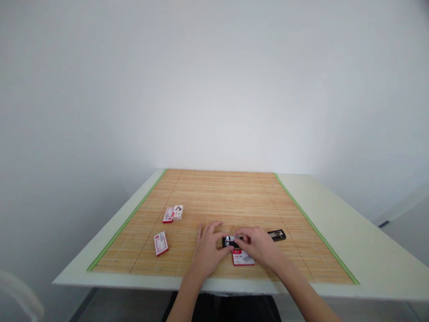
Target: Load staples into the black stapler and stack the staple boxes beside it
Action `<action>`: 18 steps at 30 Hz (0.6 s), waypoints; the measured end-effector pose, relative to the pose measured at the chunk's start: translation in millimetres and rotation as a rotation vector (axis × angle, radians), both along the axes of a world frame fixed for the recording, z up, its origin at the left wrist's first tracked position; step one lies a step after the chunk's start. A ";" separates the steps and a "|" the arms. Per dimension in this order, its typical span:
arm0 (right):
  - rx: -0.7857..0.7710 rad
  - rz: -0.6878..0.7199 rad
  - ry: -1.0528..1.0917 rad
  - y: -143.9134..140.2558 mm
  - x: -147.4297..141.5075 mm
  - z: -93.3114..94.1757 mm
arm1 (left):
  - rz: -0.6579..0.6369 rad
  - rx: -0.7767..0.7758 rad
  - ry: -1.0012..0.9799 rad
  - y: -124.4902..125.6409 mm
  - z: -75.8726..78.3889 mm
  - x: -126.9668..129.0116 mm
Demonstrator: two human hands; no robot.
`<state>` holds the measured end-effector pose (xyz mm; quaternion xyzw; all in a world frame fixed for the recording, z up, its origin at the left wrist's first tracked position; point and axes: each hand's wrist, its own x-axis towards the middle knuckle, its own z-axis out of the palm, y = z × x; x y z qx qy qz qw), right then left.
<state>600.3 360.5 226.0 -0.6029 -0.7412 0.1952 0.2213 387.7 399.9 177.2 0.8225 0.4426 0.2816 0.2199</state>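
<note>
A black stapler [276, 235] lies opened out flat on the mat, with bare metal parts showing at both ends. My left hand [208, 248] grips its left end between thumb and index finger, while the other fingers spread over the mat. Over the stapler's middle, my right hand [256, 243] is closed in a pinch. A small greyish piece seems to be at its fingertips, too small to name, and the hand hides part of the stapler. Just below the stapler, partly under my right hand, lies a red and white staple box [243, 258].
Another red and white box [161, 243] lies to the left. Farther back, a small white box [178, 212] touches a red and white box [168, 215]. All rest on a green-edged bamboo mat [228, 197] on a white table [335, 214] by a wall.
</note>
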 end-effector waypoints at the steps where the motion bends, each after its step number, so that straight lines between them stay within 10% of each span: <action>1: -0.005 0.005 -0.013 0.1 -0.1 0.0 | -0.001 -0.001 -0.001 0.3 0.0 0.1; 18: -0.049 -0.087 -0.086 -21.6 -3.8 1.0 | -0.008 0.012 -0.016 2.1 -0.5 0.6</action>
